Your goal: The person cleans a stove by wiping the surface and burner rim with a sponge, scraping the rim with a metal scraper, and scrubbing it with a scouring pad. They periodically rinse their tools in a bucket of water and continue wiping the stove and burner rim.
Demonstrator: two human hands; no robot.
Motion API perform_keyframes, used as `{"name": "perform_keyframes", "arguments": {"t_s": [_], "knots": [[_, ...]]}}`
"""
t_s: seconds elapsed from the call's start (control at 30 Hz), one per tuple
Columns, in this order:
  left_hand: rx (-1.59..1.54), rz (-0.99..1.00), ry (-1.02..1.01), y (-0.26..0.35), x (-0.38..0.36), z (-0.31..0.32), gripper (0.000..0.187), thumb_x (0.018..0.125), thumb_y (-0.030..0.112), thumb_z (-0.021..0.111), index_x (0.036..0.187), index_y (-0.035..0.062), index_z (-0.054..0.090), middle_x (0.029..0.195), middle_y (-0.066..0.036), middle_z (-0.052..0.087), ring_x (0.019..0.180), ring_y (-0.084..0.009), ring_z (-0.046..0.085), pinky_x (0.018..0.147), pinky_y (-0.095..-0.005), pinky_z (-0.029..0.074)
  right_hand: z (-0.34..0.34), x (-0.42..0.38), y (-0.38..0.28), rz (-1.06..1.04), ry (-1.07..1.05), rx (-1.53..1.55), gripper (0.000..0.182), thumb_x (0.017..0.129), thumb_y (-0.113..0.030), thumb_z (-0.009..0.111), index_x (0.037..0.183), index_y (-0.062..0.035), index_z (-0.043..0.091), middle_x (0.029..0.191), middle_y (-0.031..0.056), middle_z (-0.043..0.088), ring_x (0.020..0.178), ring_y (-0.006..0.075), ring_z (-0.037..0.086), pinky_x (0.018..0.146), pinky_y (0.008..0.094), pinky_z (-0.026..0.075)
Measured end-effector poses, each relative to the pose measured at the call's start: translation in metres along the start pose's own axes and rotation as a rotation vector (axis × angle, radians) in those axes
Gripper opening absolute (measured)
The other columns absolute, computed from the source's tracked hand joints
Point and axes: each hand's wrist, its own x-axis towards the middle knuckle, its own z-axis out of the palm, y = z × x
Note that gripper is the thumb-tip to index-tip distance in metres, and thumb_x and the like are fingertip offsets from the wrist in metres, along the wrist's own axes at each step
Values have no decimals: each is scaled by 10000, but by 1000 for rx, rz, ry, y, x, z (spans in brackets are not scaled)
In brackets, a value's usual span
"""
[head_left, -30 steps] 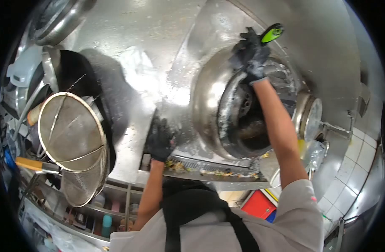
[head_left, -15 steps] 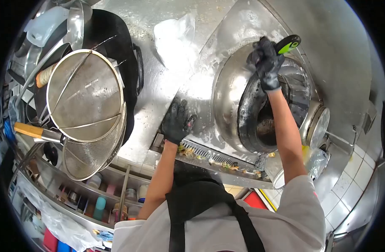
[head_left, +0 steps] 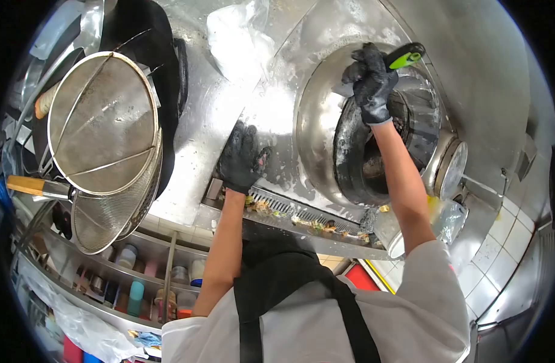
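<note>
My right hand [head_left: 371, 85], in a black glove, grips a scrubbing tool with a green and black handle [head_left: 406, 58]. It presses against the soapy rim of a large round steel wok burner well [head_left: 314, 130] with a dark, blackened inside [head_left: 365, 163]. My left hand [head_left: 242, 158], also gloved in black, rests flat with fingers spread on the wet steel counter [head_left: 199, 130] just left of the well.
Two large wire-mesh strainers [head_left: 102, 124] with a wooden handle [head_left: 24, 185] lie on a black wok at the left. A white foamy bag or cloth [head_left: 236, 37] sits on the counter. Food scraps fill the front drain gutter [head_left: 302, 221]. Bottles stand on a shelf [head_left: 138, 278] below.
My right hand has shifted a little left and up along the well's rim with the scrubber. My left hand has stayed planted on the counter. My view has shifted slightly.
</note>
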Motion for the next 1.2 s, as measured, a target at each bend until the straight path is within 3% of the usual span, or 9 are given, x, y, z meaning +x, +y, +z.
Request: {"name": "perform_keyframes", "arguments": {"t_s": [0.33, 0.4, 0.53, 0.63, 0.77, 0.87, 1.0, 1.1, 1.2], "knots": [[8, 32, 57, -1, 1, 1, 560, 811, 320, 600, 1298, 47, 550, 1294, -236, 516, 1198, -404, 497, 990, -462, 418, -15, -45, 16, 225, 85, -340, 336, 951, -361, 533, 884, -57, 659, 709, 14, 620, 598, 115, 574, 553, 269, 448], [75, 28, -3, -1, -2, 1, 570, 798, 331, 610, 1297, 60, 553, 1304, -230, 511, 1192, -400, 499, 975, -463, 423, -3, -130, 31, 158, 54, -604, 258, 952, -272, 565, 1041, -34, 610, 969, 65, 638, 809, 136, 603, 687, 279, 502], [202, 4, 63, 19, 5, -4, 479, 786, 319, 658, 1214, 110, 606, 1280, -197, 544, 1163, -361, 525, 954, -444, 433, -47, -287, 46, 387, 220, 124, 304, 950, -167, 569, 1215, -24, 526, 1197, 97, 582, 1081, 189, 582, 898, 307, 517], [263, 30, -28, 39, 9, -12, 537, 767, 261, 656, 1264, 86, 556, 1298, -193, 526, 1188, -366, 499, 998, -419, 401, -25, -336, -32, 249, 513, -759, 257, 854, 16, 649, 1107, -24, 628, 1053, 75, 648, 1003, 171, 610, 896, 332, 522], [299, 199, -18, 50, 10, -10, 484, 824, 238, 616, 1270, 64, 550, 1247, -224, 547, 1187, -401, 497, 1009, -474, 386, -85, -381, -74, -277, 1049, -242, 274, 818, 48, 670, 1085, 4, 625, 1056, 91, 640, 1001, 164, 600, 895, 324, 514], [-559, -106, 18, -49, -27, 45, 488, 892, 96, 545, 1359, 1, 442, 1321, -153, 538, 1260, -309, 466, 1104, -394, 325, -158, -410, -100, -337, 1095, -246, 314, 784, 71, 686, 1085, 13, 617, 1064, 92, 635, 997, 186, 600, 911, 322, 497], [-438, -145, -90, 28, -3, 6, 406, 914, 51, 558, 1309, -9, 485, 1273, -142, 570, 1155, -207, 558, 991, -308, 434, -226, -421, -156, -138, 943, -1377, 425, 766, -25, 767, 1157, -19, 601, 1118, 54, 627, 977, 144, 596, 847, 281, 488], [59, -147, -541, 157, 25, -33, 292, 900, 106, 638, 1157, -23, 586, 1095, -129, 660, 1043, -194, 621, 872, -314, 490, -268, -421, -178, -100, 867, -662, 414, 752, -12, 770, 1137, -39, 621, 1131, 77, 632, 1002, 158, 603, 864, 299, 488], [195, -8, -434, 240, 31, -7, 289, 869, 120, 639, 1140, 27, 607, 1078, -136, 664, 1019, -284, 634, 889, -361, 490, -301, -410, -216, -130, 691, -796, 393, 749, -16, 755, 1124, -78, 656, 1201, 119, 614, 1097, 237, 591, 938, 339, 464]]}}
